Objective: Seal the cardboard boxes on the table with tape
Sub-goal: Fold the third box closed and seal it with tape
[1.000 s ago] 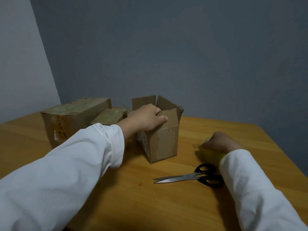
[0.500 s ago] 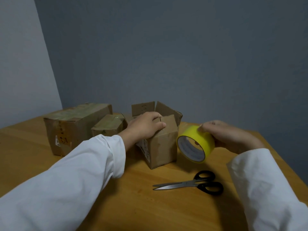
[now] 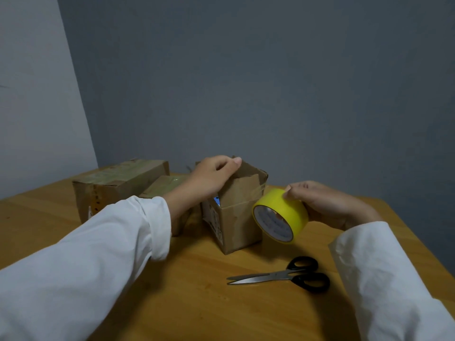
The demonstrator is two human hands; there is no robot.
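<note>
A small cardboard box (image 3: pixel 240 225) stands in the middle of the wooden table (image 3: pixel 172 303) with its top flaps up. My left hand (image 3: pixel 213 177) is curled over the box's upper left flaps, fingertips at the top edge. Something blue shows inside the box below my wrist. My right hand (image 3: pixel 325 203) grips a yellow roll of tape (image 3: pixel 283 214) in the air just right of the box, the roll's open core facing me. Two more cardboard boxes lie at the left: a long one (image 3: pixel 115 185) and a smaller one (image 3: pixel 165 187) partly hidden by my left arm.
Black-handled scissors (image 3: pixel 283 275) lie shut on the table in front of the small box, blades pointing left. A grey wall stands close behind the boxes. The table's right edge runs under my right sleeve.
My right hand lifted the yellow tape roll off the table and brought it beside the small box. My left hand shifted up onto the box's top flaps, which now stand more upright.
</note>
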